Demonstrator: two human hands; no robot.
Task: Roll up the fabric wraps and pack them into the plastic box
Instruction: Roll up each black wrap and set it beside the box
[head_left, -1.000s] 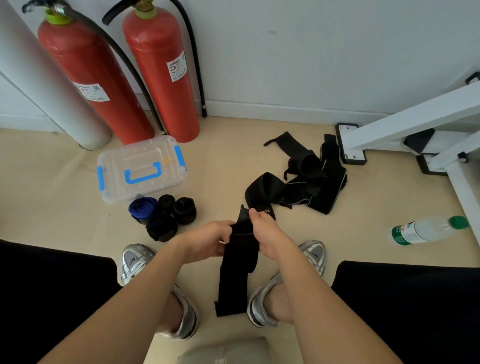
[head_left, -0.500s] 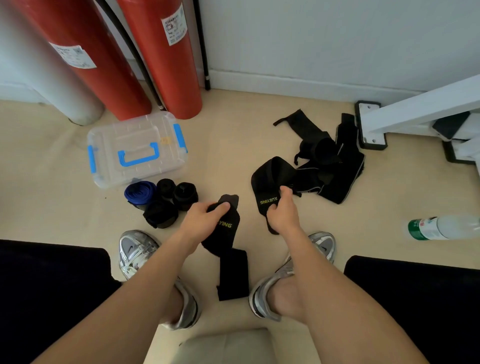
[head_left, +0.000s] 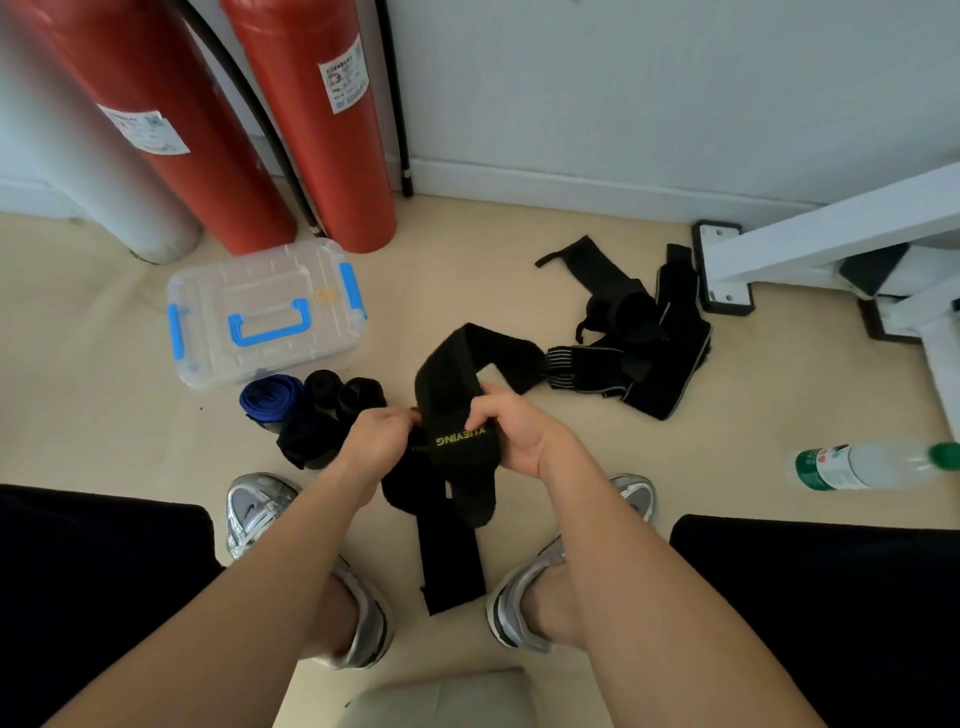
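A long black fabric wrap (head_left: 451, 400) with yellow lettering loops up between my hands and hangs down between my shoes. My left hand (head_left: 375, 446) pinches its left edge. My right hand (head_left: 514, 435) grips the lettered part from the right. A closed clear plastic box (head_left: 208, 332) with blue handle and latches sits on the floor at the left. In front of it lie several rolled wraps (head_left: 317, 410), one blue (head_left: 271, 398) and the others black. A heap of unrolled black wraps (head_left: 644, 338) lies at the right.
Two red fire extinguishers (head_left: 317, 119) and a grey pipe (head_left: 78, 156) stand against the wall behind the box. A white metal frame (head_left: 810, 244) occupies the right. A plastic water bottle (head_left: 872, 465) lies on the floor at the right. My silver shoes (head_left: 260, 509) flank the hanging wrap.
My hands were apart half a second ago, the right reaching toward the heap. They have come together on one wrap, which now loops up above them.
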